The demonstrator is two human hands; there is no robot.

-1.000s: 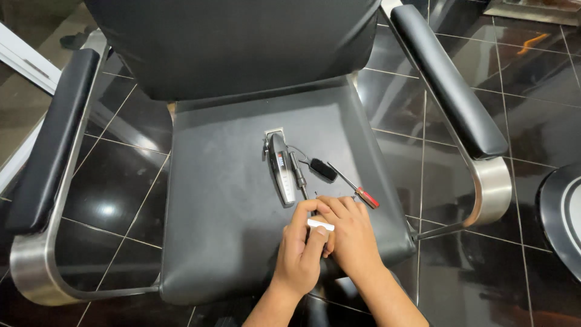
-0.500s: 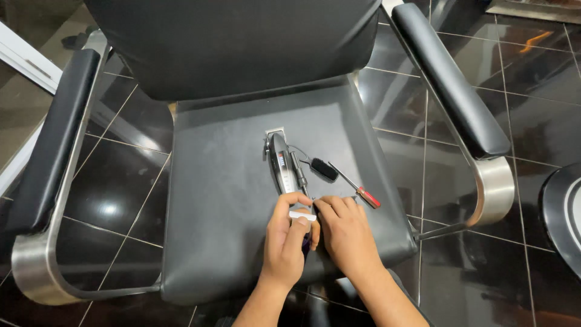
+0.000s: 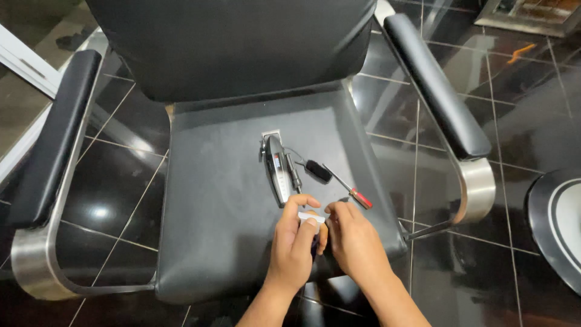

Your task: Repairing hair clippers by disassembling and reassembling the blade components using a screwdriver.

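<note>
Two hands are seen low over the front of a black chair seat (image 3: 224,212), close together and nearly touching. A small white piece (image 3: 311,216) is pinched between the thumb and fingers of the left hand (image 3: 292,247), just above the seat's front half. The right hand (image 3: 354,241) is held just beside it with fingers curled toward the same piece; whether anything is gripped by it cannot be told, since the fingertips are hidden behind the left hand. A silver and black hair clipper (image 3: 276,168) is laid lengthwise on the seat just beyond the hands, with a slim dark tool (image 3: 293,173) alongside it. A small black brush (image 3: 318,171) and a red-handled screwdriver (image 3: 351,191) are placed to the right of the clipper, near the right hand. The seat is flanked by padded armrests (image 3: 433,85) on chrome frames, and dark glossy floor tiles (image 3: 109,200) are seen around the chair.
</note>
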